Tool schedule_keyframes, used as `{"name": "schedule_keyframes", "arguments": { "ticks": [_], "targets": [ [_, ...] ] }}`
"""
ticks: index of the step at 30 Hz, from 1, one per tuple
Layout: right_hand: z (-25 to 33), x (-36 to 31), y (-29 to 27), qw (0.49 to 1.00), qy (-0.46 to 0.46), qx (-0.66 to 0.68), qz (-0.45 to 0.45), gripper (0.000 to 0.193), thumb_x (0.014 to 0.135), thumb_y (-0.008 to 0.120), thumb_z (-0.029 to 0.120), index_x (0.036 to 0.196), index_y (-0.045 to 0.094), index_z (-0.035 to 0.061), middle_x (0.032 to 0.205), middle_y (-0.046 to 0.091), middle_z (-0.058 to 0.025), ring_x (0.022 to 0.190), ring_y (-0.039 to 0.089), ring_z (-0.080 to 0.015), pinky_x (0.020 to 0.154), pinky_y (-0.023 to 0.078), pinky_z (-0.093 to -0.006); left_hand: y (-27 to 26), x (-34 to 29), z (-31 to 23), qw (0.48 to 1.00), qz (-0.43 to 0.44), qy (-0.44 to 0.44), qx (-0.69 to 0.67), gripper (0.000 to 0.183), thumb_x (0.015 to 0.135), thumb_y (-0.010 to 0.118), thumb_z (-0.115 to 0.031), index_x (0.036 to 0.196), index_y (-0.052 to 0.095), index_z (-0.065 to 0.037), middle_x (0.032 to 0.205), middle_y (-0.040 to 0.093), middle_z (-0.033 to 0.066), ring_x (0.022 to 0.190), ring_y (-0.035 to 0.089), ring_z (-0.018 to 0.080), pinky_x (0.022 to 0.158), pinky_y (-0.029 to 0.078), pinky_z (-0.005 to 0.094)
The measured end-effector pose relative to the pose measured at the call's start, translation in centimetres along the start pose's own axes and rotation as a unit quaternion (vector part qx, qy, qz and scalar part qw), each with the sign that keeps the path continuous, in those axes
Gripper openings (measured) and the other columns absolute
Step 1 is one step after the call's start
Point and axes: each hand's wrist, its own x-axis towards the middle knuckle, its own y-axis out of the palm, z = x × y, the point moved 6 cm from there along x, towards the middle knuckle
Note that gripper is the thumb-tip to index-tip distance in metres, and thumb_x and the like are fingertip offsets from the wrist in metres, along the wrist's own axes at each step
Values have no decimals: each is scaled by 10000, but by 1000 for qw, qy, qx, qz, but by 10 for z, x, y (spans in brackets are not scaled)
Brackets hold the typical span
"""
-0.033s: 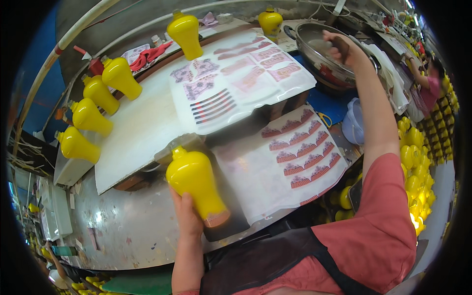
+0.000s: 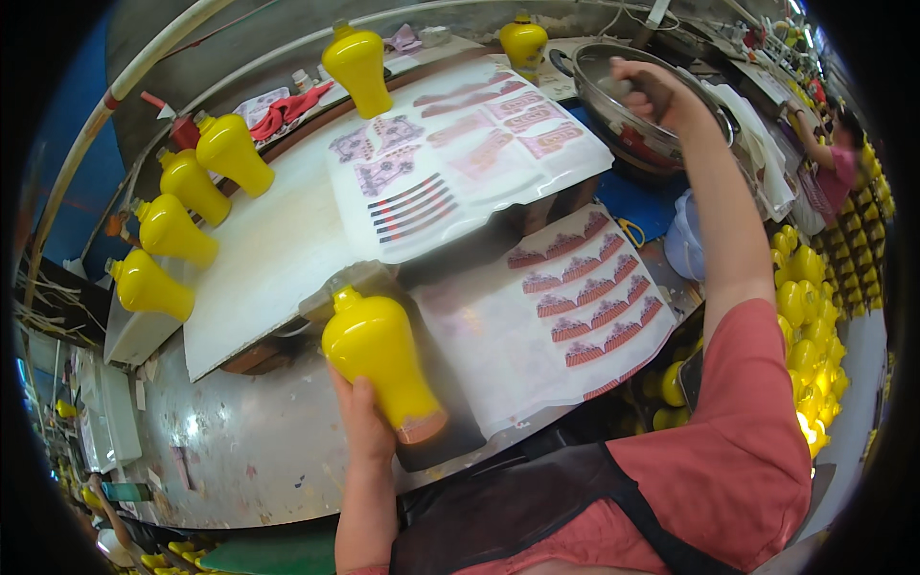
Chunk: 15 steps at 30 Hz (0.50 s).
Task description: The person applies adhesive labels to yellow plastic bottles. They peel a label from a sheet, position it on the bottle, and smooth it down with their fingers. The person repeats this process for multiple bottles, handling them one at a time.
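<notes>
My left hand [image 2: 364, 412] is closed round the lower side of a glossy yellow vase [image 2: 372, 345], which tilts over the metal table, its narrow neck pointing away from me. Around its foot runs a reddish patterned band. Stretched out at the far right, my right hand [image 2: 669, 96] hovers above a metal basin [image 2: 613, 81] with its fingers curled in. Whether something small sits between those fingers I cannot make out. Printed decal sheets lie beside the vase: one with red scalloped strips [image 2: 594, 297], another with purple patterns and dark stripes [image 2: 412, 206] on a raised board.
Several yellow vases [image 2: 177, 235] stand along the board's left edge, and another [image 2: 356, 72] at its far edge. A red cloth [image 2: 287, 110], yellow scissors [image 2: 631, 231] and a pale bucket [image 2: 685, 240] are around. Many yellow vases [image 2: 810, 316] crowd the right, where another person [image 2: 839, 158] works.
My right hand has shifted slightly left above the basin. The left hand and its vase stay nearly in place.
</notes>
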Motion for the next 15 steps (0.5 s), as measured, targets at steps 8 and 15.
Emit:
{"name": "schedule_keyframes", "arguments": {
  "ticks": [8,15],
  "targets": [
    [-62,-32,222,931,24,-271,244,200,895,732,255,904,725,55,532,529,19,379,420,-77,355,288,-247,-2,0,-2,1000,-1,7,6,650,1004,537,-255,1576,277,-89,1495,447,96,1362,460,238,1139,368,388],
    [-13,-16,233,897,-191,-376,128,343,894,747,402,1001,792,79,798,732,-14,621,636,-132,600,523,-296,-4,1,0,1000,6,1,-2,655,1001,549,-248,1576,279,-88,1489,445,93,1350,460,233,1136,367,386]
  ]
}}
